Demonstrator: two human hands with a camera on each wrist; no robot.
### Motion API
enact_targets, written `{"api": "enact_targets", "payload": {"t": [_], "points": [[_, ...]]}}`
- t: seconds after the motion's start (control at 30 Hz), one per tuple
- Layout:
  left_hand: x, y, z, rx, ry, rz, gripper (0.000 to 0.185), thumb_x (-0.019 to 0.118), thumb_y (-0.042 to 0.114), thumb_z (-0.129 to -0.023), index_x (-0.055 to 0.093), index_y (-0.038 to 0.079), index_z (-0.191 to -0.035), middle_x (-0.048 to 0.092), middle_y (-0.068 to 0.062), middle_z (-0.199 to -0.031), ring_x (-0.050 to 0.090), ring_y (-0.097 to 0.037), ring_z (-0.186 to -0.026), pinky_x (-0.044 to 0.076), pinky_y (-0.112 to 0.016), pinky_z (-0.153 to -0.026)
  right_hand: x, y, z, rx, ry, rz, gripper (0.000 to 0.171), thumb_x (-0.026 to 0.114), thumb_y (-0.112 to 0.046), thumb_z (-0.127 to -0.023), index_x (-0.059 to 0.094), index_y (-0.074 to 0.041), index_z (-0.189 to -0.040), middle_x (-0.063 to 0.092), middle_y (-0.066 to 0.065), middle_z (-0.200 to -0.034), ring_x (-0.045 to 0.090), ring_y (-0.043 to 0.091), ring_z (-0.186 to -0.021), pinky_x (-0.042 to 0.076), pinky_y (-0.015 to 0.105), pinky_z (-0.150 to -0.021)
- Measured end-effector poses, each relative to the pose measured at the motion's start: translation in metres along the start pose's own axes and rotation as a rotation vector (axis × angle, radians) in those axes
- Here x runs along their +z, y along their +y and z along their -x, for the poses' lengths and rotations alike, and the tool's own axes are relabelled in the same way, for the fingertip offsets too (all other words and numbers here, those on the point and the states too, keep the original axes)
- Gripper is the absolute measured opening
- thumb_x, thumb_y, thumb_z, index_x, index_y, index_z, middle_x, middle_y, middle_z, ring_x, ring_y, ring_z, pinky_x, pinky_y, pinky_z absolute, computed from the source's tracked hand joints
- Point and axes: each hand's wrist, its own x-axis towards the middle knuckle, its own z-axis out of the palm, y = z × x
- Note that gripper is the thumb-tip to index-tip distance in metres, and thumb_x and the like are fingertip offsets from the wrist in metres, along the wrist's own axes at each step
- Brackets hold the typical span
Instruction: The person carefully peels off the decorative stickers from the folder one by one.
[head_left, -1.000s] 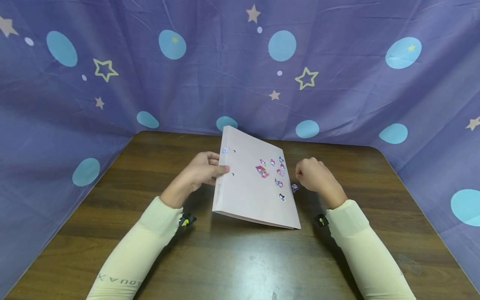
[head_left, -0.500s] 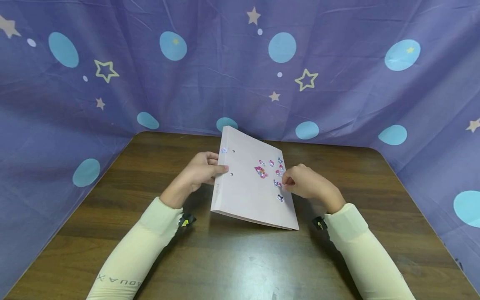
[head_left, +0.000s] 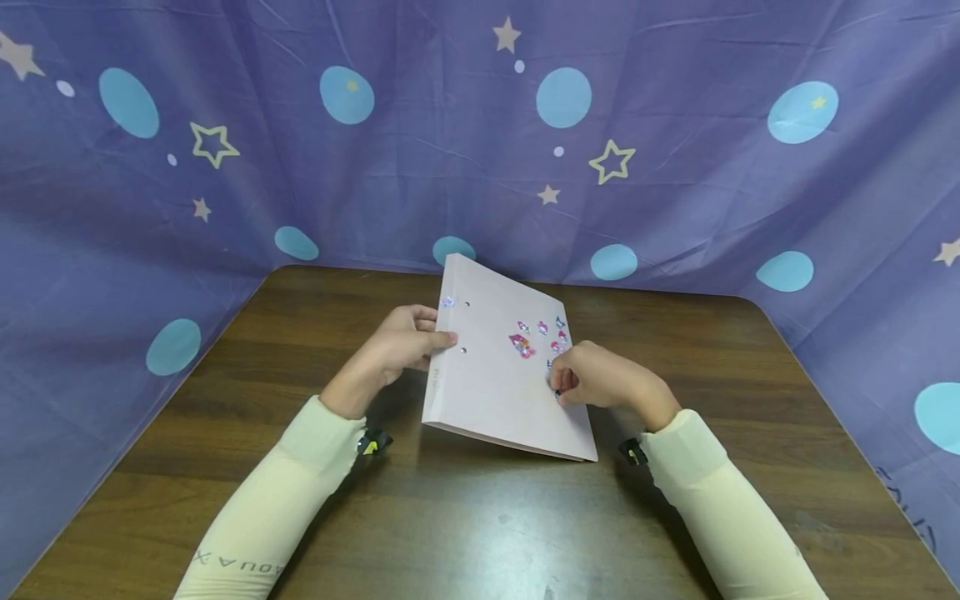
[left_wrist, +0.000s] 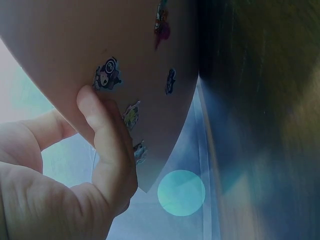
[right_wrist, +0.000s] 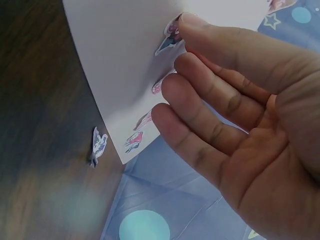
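A pale folder [head_left: 502, 367] lies mid-tabletop [head_left: 480, 517], its cover dotted with small stickers [head_left: 522, 344]. The left hand [head_left: 405, 342] grips the folder's 9 o'clock edge, thumb on the cover. The right hand [head_left: 600, 377], at the 3 o'clock edge, has one fingertip [right_wrist: 192, 22] pressing a sticker [right_wrist: 170, 35] on the cover and the other fingers loosely bent; one loose sticker [right_wrist: 97, 145] lies on the tabletop just beside the folder.

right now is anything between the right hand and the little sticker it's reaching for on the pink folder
Nothing visible is in the way: the right hand already has a fingertip on the small colourful sticker on the pale pink folder.
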Motion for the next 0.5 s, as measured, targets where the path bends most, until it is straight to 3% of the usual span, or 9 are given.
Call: {"api": "enact_targets", "payload": {"t": [0.5], "points": [[0.0004,-0.0018,-0.0015,0.003,0.002,0.004,0.046,0.071,0.005,-0.095,0.05,-0.008,-0.134,0.065,-0.022,-0.12,0.071,-0.024,-0.09,0.064,-0.042,-0.075,0.0045,0.0032,-0.0026,0.017,-0.007,-0.007,0.017,0.085,-0.006,-0.083,0.071,-0.016,-0.081,0.063,-0.011,-0.073,0.058,0.006,-0.07,0.052,0.025,-0.065]]}}
